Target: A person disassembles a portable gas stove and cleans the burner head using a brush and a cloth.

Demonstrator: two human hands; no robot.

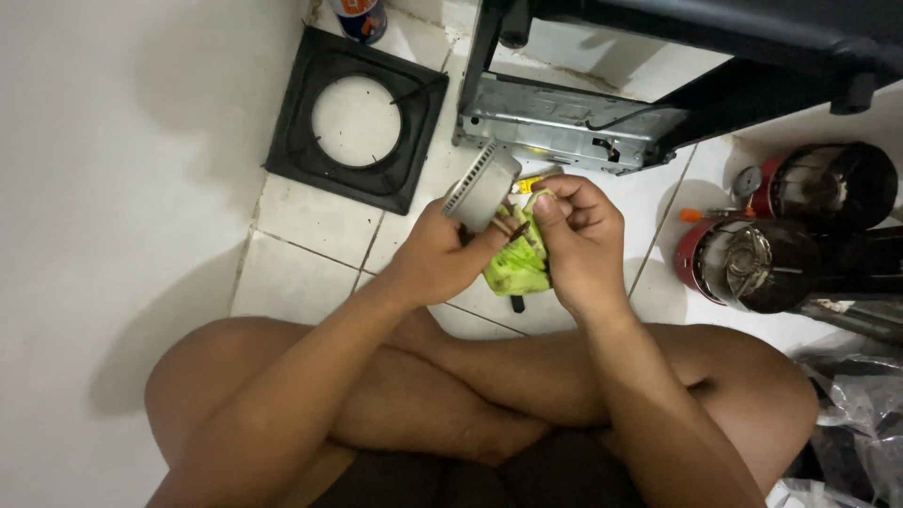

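Centrally, the left hand [442,254] grips one grey ribbed burner cap [482,186], while the right hand [578,235] closes on one green cloth [517,263] just beside it. At 11 o'clock lies one black square pan support [292,150]; beyond it stands one blue-and-orange can [362,17]. At 3 o'clock sit two red-rimmed round canisters [752,263].

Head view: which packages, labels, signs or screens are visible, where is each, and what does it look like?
Printed can: top edge, on the tiled floor beside the black square frame; round, blue with orange and white print.
Plastic bags: lower right corner; crumpled, grey and clear.
No signs or screens show.
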